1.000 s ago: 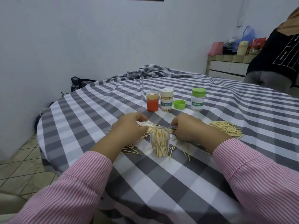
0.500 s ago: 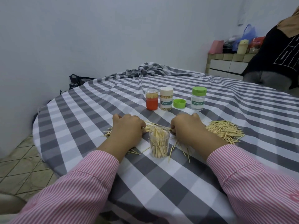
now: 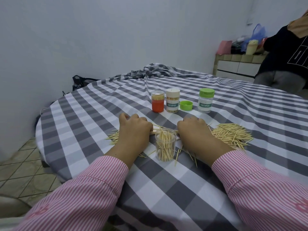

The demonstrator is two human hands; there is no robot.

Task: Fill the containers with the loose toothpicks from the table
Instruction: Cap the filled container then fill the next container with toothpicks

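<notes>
A clear open container (image 3: 165, 145), part full of toothpicks, stands on the checked tablecloth (image 3: 166, 184) between my hands. My left hand (image 3: 135, 129) lies knuckles up on loose toothpicks (image 3: 113, 139), fingers curled over them. My right hand (image 3: 195, 132) does the same beside a larger toothpick pile (image 3: 231, 135). A bundle of toothpicks (image 3: 158, 127) runs from one hand to the other behind the container. Farther back stand an orange container (image 3: 157, 104), a white-capped one (image 3: 172, 101) and a green-capped one (image 3: 206, 101).
A loose green cap (image 3: 186, 105) lies between the white-capped and green-capped containers. The cloth is bunched at the far edge (image 3: 158, 70). A person in black (image 3: 286, 55) stands at the back right by a low cabinet (image 3: 236, 65). The table edge drops off on the left.
Both hands have come down flatter onto the toothpicks. My left hand's fingers have reached farther forward. The containers have not moved.
</notes>
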